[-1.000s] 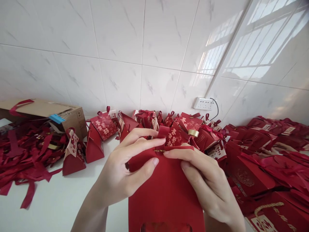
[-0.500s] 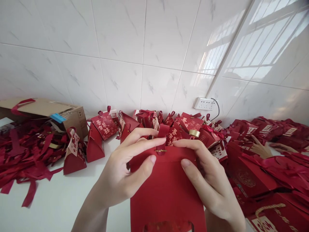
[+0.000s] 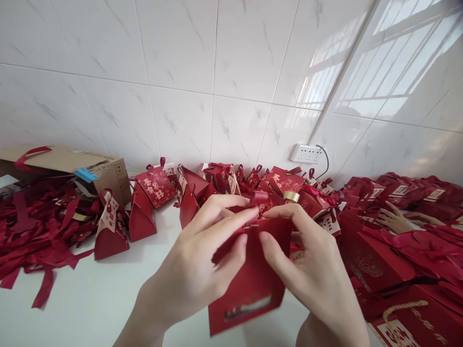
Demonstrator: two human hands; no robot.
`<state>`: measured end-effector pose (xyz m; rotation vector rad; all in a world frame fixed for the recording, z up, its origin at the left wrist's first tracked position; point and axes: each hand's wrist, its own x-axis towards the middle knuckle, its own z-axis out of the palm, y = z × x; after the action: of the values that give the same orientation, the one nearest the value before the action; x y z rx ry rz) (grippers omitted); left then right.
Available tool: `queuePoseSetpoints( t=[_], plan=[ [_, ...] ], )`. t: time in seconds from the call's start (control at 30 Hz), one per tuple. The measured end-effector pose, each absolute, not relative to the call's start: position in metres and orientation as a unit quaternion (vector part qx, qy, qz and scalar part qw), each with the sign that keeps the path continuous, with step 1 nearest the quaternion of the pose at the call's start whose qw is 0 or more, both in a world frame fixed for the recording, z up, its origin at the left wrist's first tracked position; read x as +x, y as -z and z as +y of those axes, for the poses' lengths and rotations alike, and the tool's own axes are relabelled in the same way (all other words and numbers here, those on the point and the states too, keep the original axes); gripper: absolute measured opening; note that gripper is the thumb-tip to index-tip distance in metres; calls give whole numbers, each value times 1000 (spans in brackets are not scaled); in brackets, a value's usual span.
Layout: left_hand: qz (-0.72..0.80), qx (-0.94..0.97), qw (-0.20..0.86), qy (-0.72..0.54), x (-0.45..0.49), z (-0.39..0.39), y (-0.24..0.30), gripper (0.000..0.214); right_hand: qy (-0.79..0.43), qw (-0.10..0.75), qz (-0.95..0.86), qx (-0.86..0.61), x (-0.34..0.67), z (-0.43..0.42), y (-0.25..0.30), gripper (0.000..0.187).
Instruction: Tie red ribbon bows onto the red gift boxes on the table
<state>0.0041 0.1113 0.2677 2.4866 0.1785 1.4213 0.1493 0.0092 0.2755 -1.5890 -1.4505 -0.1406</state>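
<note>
Red gift box [image 3: 249, 284], tilted, window cut-out low on its face: its top edge is pinched by left hand [image 3: 195, 274] and right hand [image 3: 318, 284], thumbs and fingers closed on it, with the body hanging below and between the two grips over the white tabletop [image 3: 90, 299]. Red ribbon loop [image 3: 259, 197]: just above the fingertips. Beyond the grip, small red boxes [image 3: 217, 180]; to its left, loose ribbons [image 3: 36, 226] and a cardboard carton [image 3: 72, 166]; to its right, another person's hand [image 3: 392, 219].

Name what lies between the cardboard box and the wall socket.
In the head view, small red gift boxes with ribbon handles line the wall between the cardboard box and the wall socket.
</note>
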Motion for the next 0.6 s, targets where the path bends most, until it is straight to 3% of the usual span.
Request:
queuePoseSetpoints(
  t=[0.07, 0.37, 0.6],
  plan=[
    [42, 858, 119, -499, 8, 107, -265, 39, 74, 475, -567, -669, 147, 12, -275, 4],
    [3, 863, 39, -504, 8, 98, -267, 38, 89, 477, -551, -679, 137, 9, -274, 7],
    [30, 861, 53, -505, 9, 101, -267, 35, 76, 474, -558, -677, 139, 11, -274, 8]
  ],
)
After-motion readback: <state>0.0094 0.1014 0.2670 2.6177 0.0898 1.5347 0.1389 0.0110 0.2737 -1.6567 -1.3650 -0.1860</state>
